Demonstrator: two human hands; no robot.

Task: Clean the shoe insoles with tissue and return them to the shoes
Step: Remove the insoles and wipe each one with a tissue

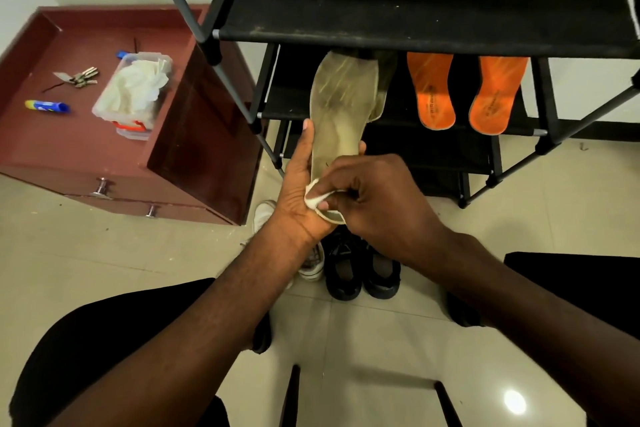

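Note:
My left hand point(298, 184) grips a worn beige insole point(341, 107) from below, thumb along its left edge, toe end pointing away from me. My right hand point(374, 199) pinches a small wad of white tissue point(316, 197) against the insole's heel end. A second beige insole point(382, 94) lies partly hidden behind the first on the rack shelf. Two orange insoles point(434, 94) point(495, 97) lie side by side on the same shelf. A pair of black shoes point(360, 270) stands on the floor under my hands, with a white sneaker point(311, 263) beside it.
A black shoe rack point(415, 38) stands in front of me. To the left is a maroon drawer unit point(166, 163) holding a clear box of tissues point(133, 90), keys point(83, 76) and a blue tube point(46, 106). My knees frame the tiled floor.

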